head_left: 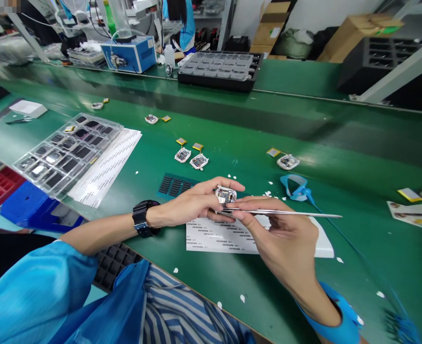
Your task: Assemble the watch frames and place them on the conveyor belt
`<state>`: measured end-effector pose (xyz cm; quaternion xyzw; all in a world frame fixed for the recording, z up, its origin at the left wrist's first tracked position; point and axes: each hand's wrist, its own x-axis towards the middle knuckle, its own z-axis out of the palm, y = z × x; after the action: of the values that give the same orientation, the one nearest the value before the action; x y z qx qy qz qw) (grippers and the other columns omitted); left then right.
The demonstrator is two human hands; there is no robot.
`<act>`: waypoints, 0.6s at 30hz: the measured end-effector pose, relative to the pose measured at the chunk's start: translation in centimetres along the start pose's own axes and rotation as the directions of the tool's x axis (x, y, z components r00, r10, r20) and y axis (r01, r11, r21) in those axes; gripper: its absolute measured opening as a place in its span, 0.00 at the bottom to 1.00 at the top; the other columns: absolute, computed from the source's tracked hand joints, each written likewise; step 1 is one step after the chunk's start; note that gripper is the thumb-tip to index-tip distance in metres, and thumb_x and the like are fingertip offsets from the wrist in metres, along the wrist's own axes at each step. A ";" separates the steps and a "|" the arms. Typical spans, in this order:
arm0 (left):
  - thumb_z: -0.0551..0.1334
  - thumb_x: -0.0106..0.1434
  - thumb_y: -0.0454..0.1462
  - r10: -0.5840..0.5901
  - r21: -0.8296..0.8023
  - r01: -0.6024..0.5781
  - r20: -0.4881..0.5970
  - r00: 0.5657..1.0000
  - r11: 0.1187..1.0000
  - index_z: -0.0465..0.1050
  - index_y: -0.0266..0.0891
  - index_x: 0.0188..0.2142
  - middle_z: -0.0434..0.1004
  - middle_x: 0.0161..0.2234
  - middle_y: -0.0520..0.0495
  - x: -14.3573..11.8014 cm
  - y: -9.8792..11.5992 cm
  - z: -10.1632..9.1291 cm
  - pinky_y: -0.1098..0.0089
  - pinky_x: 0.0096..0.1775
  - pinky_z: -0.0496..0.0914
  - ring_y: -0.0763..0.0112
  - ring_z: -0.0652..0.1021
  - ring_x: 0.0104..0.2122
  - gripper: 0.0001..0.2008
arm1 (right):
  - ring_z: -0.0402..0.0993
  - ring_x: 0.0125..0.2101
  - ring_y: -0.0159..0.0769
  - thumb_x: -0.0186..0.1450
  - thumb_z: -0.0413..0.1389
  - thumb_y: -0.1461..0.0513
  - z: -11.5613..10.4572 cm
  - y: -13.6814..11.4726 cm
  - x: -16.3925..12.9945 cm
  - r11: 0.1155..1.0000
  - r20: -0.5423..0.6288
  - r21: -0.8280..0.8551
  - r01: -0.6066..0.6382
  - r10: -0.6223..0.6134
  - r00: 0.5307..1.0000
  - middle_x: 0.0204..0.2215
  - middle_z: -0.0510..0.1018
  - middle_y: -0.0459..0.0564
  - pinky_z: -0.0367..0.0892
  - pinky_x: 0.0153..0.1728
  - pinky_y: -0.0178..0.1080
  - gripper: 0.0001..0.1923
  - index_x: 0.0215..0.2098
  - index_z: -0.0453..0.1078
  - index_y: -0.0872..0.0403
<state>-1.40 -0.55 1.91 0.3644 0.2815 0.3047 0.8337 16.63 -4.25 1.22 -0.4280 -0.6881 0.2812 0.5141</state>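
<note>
The left hand [193, 203] is pinching a small white module [226, 194] above the green worktop [232, 138], while the right hand [279, 234] is pinching tweezers [286, 212] lying crosswise, tips just beneath the module.

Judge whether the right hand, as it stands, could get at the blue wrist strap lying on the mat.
Probably yes. The wrist strap lies just beyond the right hand on the mat, with nothing between them. But that hand holds tweezers, so its fingers are not free to grasp.
</note>
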 end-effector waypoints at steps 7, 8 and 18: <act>0.63 0.54 0.25 0.008 0.035 -0.008 0.003 1.000 0.999 0.69 0.42 0.48 0.78 0.35 0.54 -0.2 0.3 0.1 0.66 0.50 0.74 0.75 0.81 0.38 0.23 | 0.83 0.33 0.38 0.64 0.65 0.63 -0.8 -0.4 0.1 0.999 -0.032 -0.015 -0.038 0.037 0.999 0.33 0.85 0.44 0.79 0.33 0.39 0.04 0.37 0.79 0.47; 0.62 0.54 0.24 0.013 0.035 -0.014 0.008 1.000 0.999 0.69 0.42 0.49 0.79 0.36 0.54 -0.2 0.4 0.1 0.66 0.50 0.74 0.74 0.81 0.39 0.23 | 0.83 0.33 0.37 0.64 0.65 0.63 -1.0 -0.4 0.1 0.999 -0.036 0.003 -0.045 0.045 0.998 0.33 0.85 0.44 0.80 0.33 0.38 0.04 0.38 0.78 0.46; 0.60 0.54 0.23 0.016 0.036 -0.017 0.016 1.000 0.999 0.68 0.41 0.50 0.81 0.39 0.52 -0.4 0.5 0.0 0.62 0.52 0.73 0.73 0.82 0.40 0.25 | 0.83 0.33 0.37 0.64 0.65 0.64 -1.4 0.0 0.0 0.999 -0.019 0.019 -0.033 0.033 0.999 0.33 0.84 0.45 0.80 0.31 0.36 0.04 0.38 0.78 0.47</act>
<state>-1.81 -0.53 2.35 0.3842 0.2774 0.3035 0.8266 17.95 -4.39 1.68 -0.4370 -0.6733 0.2919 0.5201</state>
